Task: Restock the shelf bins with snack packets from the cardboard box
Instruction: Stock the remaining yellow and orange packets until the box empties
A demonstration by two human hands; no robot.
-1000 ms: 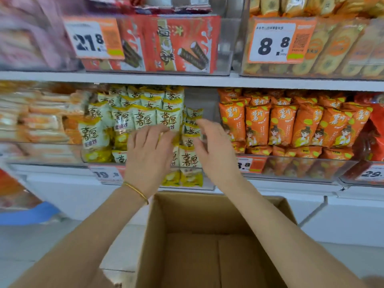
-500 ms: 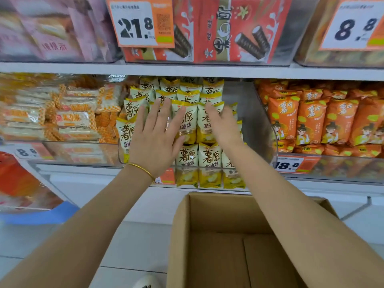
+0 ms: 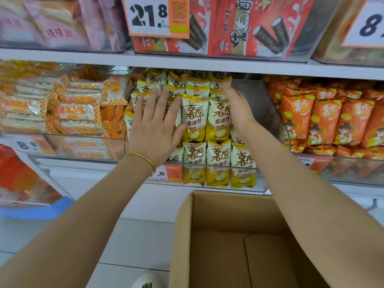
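Yellow-and-white snack packets (image 3: 207, 121) stand stacked in rows inside a clear shelf bin (image 3: 257, 179) on the middle shelf. My left hand (image 3: 154, 129), with a gold bangle on the wrist, lies flat with fingers spread against the packets on the left side of the stack. My right hand (image 3: 236, 107) presses flat, fingers together, along the stack's right side next to the bin wall. Neither hand grips a packet. Below, the open cardboard box (image 3: 234, 213) shows only its bare bottom; no packets are visible in it.
Orange snack packets (image 3: 324, 119) fill the bin to the right; cracker packs (image 3: 79, 109) fill the bin to the left. Red boxes (image 3: 245, 26) and price tags sit on the upper shelf. A blue tray (image 3: 37, 210) lies low left. My shoe (image 3: 145, 281) shows on the floor.
The view has moved closer and shifted. Both hands went from fingering packets at the bin's front to lying flat against the stack, spreading slightly further apart.
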